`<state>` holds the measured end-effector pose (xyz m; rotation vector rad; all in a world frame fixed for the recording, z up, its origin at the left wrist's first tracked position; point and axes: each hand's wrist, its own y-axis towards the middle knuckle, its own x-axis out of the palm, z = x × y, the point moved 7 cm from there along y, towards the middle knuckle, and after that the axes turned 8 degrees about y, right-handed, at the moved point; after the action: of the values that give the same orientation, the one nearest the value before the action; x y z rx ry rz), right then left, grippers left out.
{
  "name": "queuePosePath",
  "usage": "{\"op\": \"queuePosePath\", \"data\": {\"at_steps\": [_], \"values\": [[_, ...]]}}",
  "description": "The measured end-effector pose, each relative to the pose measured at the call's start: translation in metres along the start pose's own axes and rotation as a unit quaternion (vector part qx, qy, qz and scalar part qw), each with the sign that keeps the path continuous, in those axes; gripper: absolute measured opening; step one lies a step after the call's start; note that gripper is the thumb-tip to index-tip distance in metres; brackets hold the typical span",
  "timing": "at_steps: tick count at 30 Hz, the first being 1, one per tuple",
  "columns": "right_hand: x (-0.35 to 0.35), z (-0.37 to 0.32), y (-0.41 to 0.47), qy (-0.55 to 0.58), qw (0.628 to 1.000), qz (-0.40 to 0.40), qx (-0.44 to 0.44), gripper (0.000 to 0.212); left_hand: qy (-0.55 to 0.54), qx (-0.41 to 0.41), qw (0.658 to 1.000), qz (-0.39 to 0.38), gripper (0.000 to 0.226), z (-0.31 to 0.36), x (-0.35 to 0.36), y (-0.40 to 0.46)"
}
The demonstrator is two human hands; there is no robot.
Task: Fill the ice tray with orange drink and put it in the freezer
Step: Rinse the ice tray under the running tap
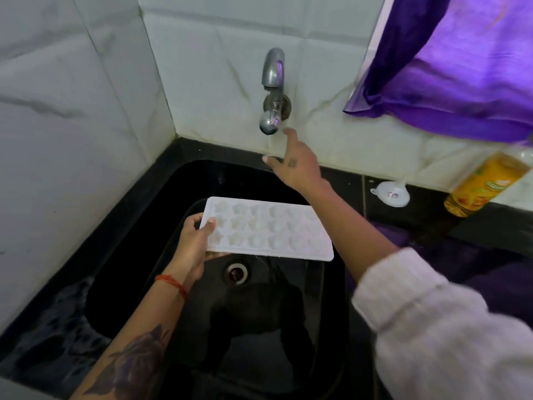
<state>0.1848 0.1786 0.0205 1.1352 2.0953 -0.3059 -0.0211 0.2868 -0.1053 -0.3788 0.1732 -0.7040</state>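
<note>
My left hand [196, 241] grips the left end of a white ice tray [271, 229] with star-shaped cells, holding it level over the black sink [138, 215]. Its cells look pale and without orange liquid. My right hand [297, 166] is stretched out with straight fingers just below and to the right of the metal tap [272, 90]; a fingertip is close to the spout. A thin stream of water seems to fall from the spout. A bottle of orange drink [484, 183] stands on the dark counter at the far right.
A small white funnel [390, 193] lies on the counter between the sink and the bottle. A purple curtain [461, 62] hangs at the upper right. White marble tiles line the corner walls. The sink drain [236, 272] sits beneath the tray.
</note>
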Motion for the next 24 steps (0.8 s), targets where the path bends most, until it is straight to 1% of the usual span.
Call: {"op": "queuePosePath", "data": {"at_steps": [2,4,6,9,11,14,18,19,20,21,22,23,24], "values": [[0.016,-0.012,0.036,-0.026,0.999,-0.02,-0.007,0.083,-0.007,-0.007,1.0,-0.001,0.015,-0.002,-0.004,0.007],[0.027,-0.01,0.064,-0.074,0.996,-0.041,0.001,0.086,-0.007,-0.013,1.0,-0.003,0.018,-0.005,-0.009,0.012],[0.031,-0.005,0.082,-0.126,0.991,-0.039,-0.002,0.073,-0.003,-0.015,1.0,-0.007,0.018,-0.006,-0.013,0.015],[0.032,-0.004,0.094,-0.178,0.983,-0.019,-0.039,0.05,0.0,-0.013,1.0,-0.013,0.012,-0.007,-0.017,0.018],[0.033,-0.004,0.098,-0.227,0.972,-0.013,-0.062,0.046,0.0,-0.012,1.0,-0.017,0.011,-0.006,-0.018,0.018],[0.03,-0.007,0.099,-0.284,0.955,-0.022,-0.078,0.049,-0.001,-0.016,1.0,-0.023,0.008,-0.006,-0.016,0.016],[0.022,-0.013,0.086,-0.277,0.953,-0.087,-0.086,0.061,0.004,-0.02,0.999,-0.033,0.022,-0.012,-0.016,0.008],[0.018,-0.012,0.078,-0.255,0.959,-0.099,-0.078,0.064,0.006,-0.02,0.999,-0.034,0.024,-0.014,-0.017,0.006],[0.012,-0.006,0.065,-0.225,0.968,-0.094,-0.059,0.065,0.008,-0.018,0.999,-0.035,0.025,-0.016,-0.019,0.004],[0.003,0.004,0.049,-0.197,0.977,-0.074,-0.027,0.064,0.008,-0.016,0.999,-0.035,0.025,-0.017,-0.022,0.002],[-0.007,0.019,0.028,-0.175,0.983,-0.045,0.017,0.063,0.006,-0.012,0.999,-0.035,0.025,-0.018,-0.024,0.001],[-0.016,0.039,0.003,-0.171,0.983,-0.022,0.072,0.062,0.005,-0.009,0.999,-0.035,0.024,-0.019,-0.026,-0.001],[-0.022,0.064,-0.023,-0.177,0.975,-0.015,0.133,0.066,0.003,-0.006,0.999,-0.035,0.022,-0.019,-0.027,-0.002]]}}
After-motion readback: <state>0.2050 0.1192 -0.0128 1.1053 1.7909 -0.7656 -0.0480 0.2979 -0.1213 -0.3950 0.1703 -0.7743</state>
